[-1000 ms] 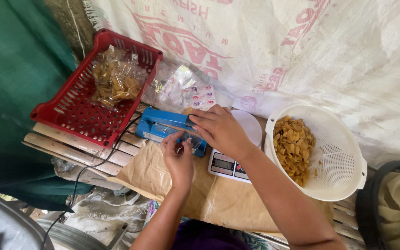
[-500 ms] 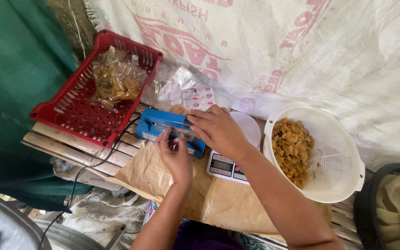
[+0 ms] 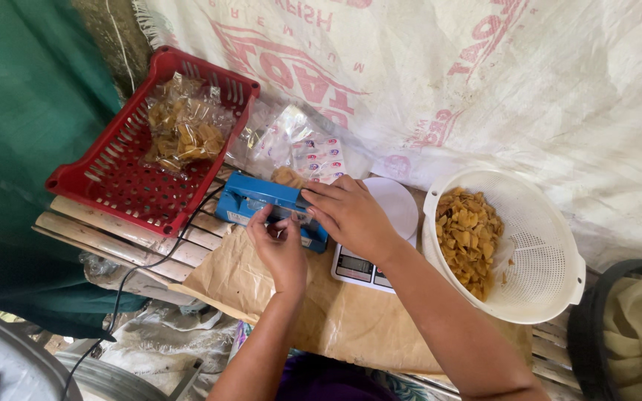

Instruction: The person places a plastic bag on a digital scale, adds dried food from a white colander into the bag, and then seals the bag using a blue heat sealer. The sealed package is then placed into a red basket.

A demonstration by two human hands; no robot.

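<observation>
Both hands, left hand (image 3: 280, 249) and right hand (image 3: 347, 215), press fingers on the blue plastic heat sealer (image 3: 261, 202); filled clear chip bags (image 3: 183, 130) fill the red basket (image 3: 124, 189) left of it, loose chips (image 3: 469, 238) remain right.

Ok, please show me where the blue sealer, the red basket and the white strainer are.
blue sealer (image 3: 250, 199): head view, on the left part of its blue top.
red basket (image 3: 124, 186): head view, on its bare mesh floor.
white strainer (image 3: 542, 256): head view, on the bare slotted inner wall, right of the chips.
</observation>
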